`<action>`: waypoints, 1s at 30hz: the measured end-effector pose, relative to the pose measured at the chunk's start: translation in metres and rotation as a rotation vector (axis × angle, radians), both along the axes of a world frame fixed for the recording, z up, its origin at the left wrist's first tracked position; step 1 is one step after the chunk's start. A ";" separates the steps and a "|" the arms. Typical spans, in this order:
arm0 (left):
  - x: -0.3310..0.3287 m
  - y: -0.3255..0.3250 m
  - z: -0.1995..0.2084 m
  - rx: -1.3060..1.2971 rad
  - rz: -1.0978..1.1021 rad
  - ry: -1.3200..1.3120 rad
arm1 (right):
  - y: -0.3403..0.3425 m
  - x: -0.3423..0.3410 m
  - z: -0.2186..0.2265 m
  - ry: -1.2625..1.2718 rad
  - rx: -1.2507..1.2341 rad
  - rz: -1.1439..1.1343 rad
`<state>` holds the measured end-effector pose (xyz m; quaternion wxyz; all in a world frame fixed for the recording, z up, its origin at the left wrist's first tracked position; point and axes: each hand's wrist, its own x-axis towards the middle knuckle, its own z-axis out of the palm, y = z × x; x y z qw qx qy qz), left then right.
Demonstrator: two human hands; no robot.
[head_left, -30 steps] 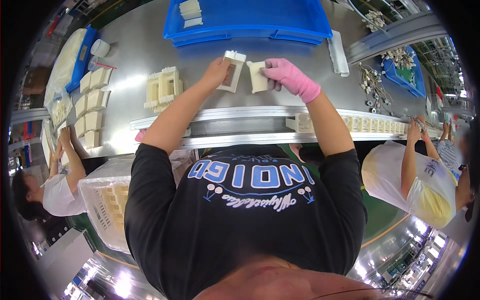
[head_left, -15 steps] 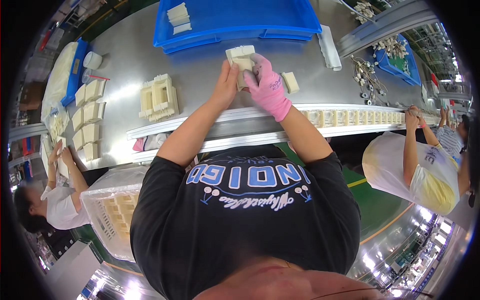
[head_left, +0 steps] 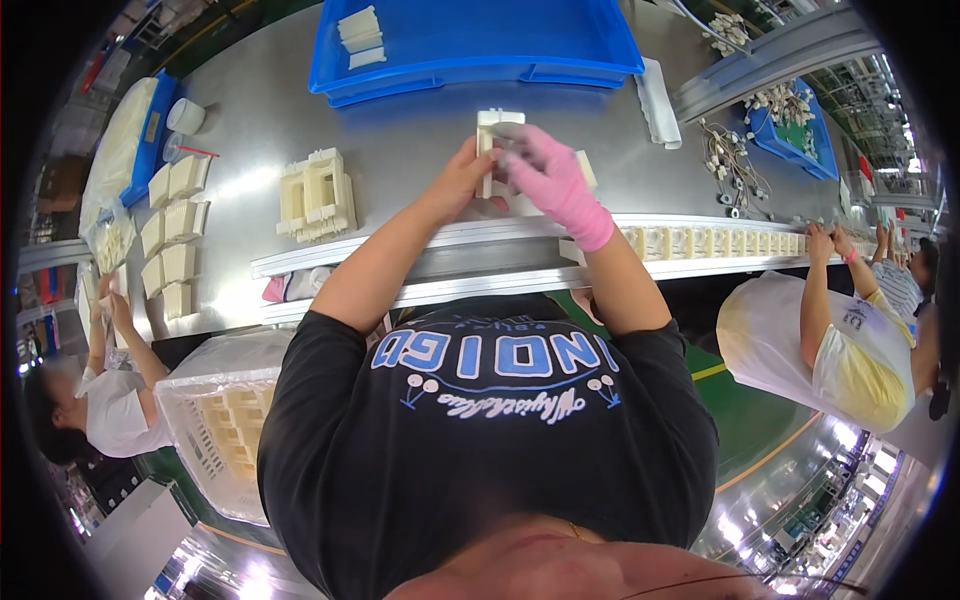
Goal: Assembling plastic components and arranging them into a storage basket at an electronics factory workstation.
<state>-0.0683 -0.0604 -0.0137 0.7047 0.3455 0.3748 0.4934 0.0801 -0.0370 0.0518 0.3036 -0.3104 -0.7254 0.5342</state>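
Observation:
A cream plastic frame (head_left: pixel 487 125) is gripped by my bare left hand (head_left: pixel 462 180), just above the metal rail and in front of the blue bin. Its fingers close around the frame's left and lower side. My right hand (head_left: pixel 550 180), in a pink glove with grey fingertips, is at the frame's right side. Those fingertips are blurred, so I cannot tell whether they grip it. Behind the glove, a small cream block (head_left: pixel 586 168) on the table is partly hidden. To the left stand several similar cream frames (head_left: pixel 318 195), grouped together.
A blue bin (head_left: pixel 470 75) holds a few cream pieces at its left. Stacked cream panels (head_left: pixel 180 255) lie at the left table side. Along the rail (head_left: pixel 420 240), a row of cream frames (head_left: pixel 700 238) runs right. Cables (head_left: pixel 735 165) lie beyond. Co-workers sit on both sides.
The frame has turned more upright, showing its long side and opening. The flat panel seen on it before is out of sight there. My right hand has shifted slightly right and downward.

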 end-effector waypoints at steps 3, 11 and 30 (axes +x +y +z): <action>0.005 -0.001 0.001 0.026 0.002 -0.047 | 0.003 0.008 0.006 0.085 0.121 -0.276; -0.017 -0.014 0.043 -0.130 -0.663 0.062 | 0.006 0.015 0.031 0.142 0.093 0.327; -0.196 -0.024 -0.017 0.428 -0.529 1.976 | 0.059 0.062 -0.033 -0.737 0.189 0.142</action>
